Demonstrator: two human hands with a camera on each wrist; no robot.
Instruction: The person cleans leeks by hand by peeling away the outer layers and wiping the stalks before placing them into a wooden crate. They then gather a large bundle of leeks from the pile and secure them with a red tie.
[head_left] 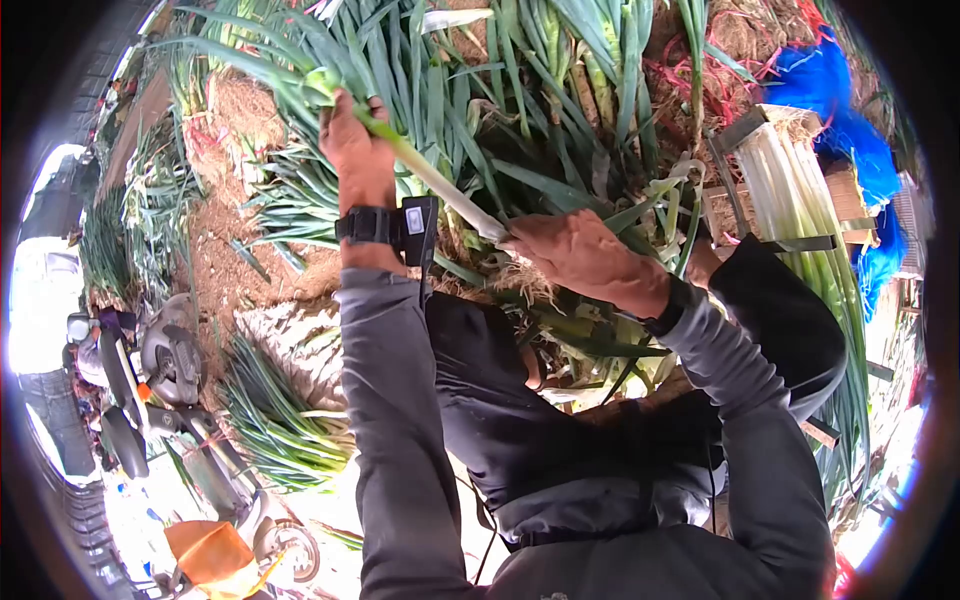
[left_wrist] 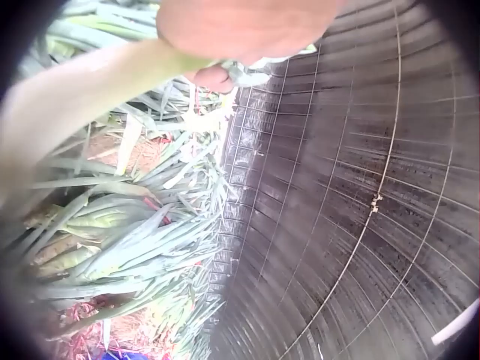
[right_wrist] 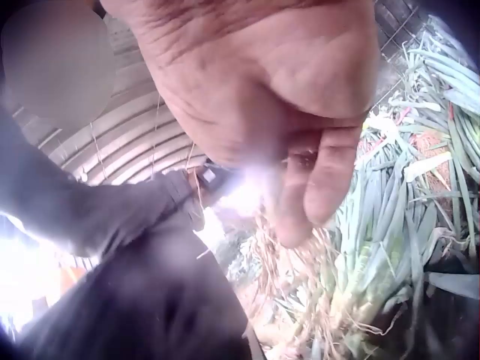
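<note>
Right hand (head_left: pixel 590 262): fingers curled round the root end of one long white-and-green onion stalk (head_left: pixel 440 185); exact thumb placement hidden. Nearer hand to the landmark, the tight bundle of white-shafted, green-leaved onion stalks (head_left: pixel 790 190).
Left hand (head_left: pixel 358 140): grips the same stalk higher up, at its green part; farther from the bundle.
Held stalk: in the air between both hands, left of the bundle, well apart from it.
Stalk axis: slanted; white root end points near and toward the bundle, green leaves far and away from it.
Bundle axis: roots at far end, leaves running back toward the person, so roughly reversed against the held stalk, not parallel.
Roots: pale, stringy tangle (right_wrist: pixel 292 259) just below the right fingers; can't tell whether all belong to the held stalk.
Between: dark-trousered bent knee (head_left: pixel 785 320), just left of the bundle.
Around bundle: dark metal bar (head_left: pixel 805 243) across its shafts; bright blue plastic sheeting (head_left: pixel 875 180) to its right.
Leafy heap: loose green onion stalks (head_left: pixel 430 90), left of the bundle, beyond the hands.
</note>
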